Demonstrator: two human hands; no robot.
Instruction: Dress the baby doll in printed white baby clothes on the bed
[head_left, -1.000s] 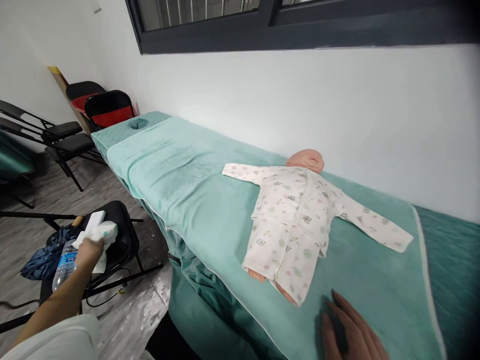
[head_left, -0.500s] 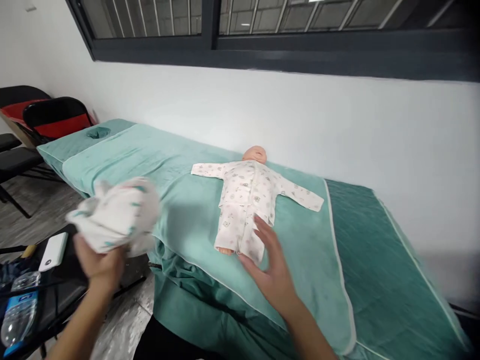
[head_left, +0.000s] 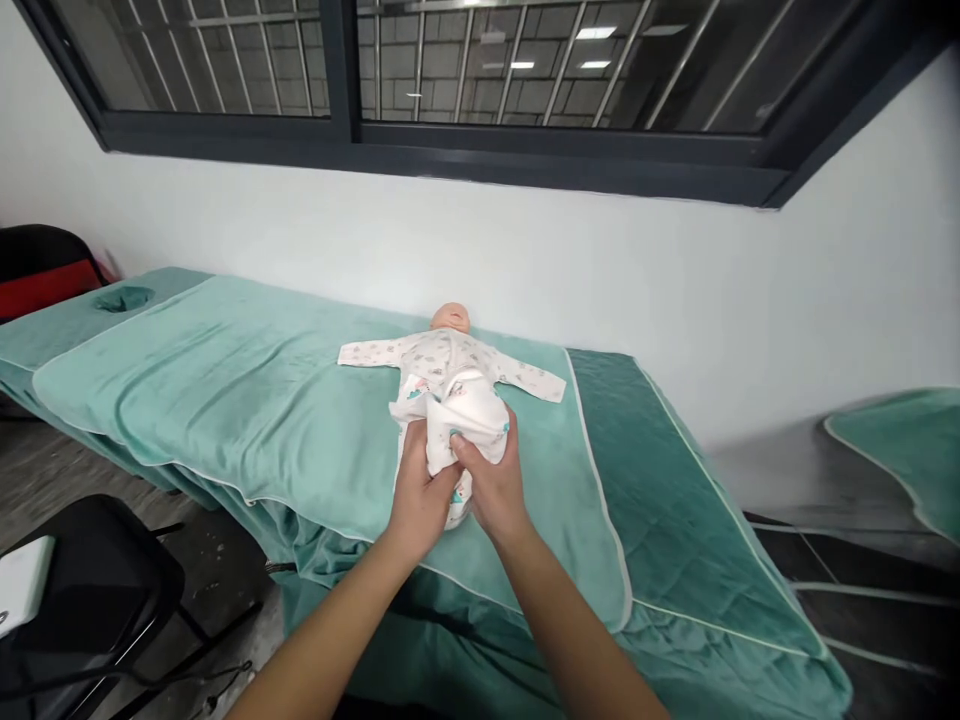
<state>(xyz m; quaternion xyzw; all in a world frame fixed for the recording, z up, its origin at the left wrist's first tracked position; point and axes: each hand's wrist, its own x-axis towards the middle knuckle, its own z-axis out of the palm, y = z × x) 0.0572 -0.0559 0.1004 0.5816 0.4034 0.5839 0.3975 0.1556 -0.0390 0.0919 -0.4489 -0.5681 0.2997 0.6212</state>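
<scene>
A baby doll point(head_left: 450, 322) in a white printed outfit lies on its back on a teal towel point(head_left: 225, 400) spread over a massage bed, arms stretched out. Both my hands hold a bunched white cloth with teal marks point(head_left: 457, 410) above the doll's belly and legs. My left hand point(head_left: 418, 490) grips the cloth from below on the left. My right hand point(head_left: 489, 482) pinches it on the right, thumb on top. The doll's legs are hidden behind the cloth and my hands.
The bed point(head_left: 675, 500) runs along a white wall under a dark-framed window point(head_left: 420, 90). A black folding chair point(head_left: 90, 590) with a white device point(head_left: 22, 585) on its seat stands at lower left. Another chair point(head_left: 37, 265) stands far left. A second teal bed point(head_left: 900, 450) shows at right.
My left hand carried the bunched cloth from the chair side over to the doll. My right hand left the towel and took hold of the cloth too. The view swung right.
</scene>
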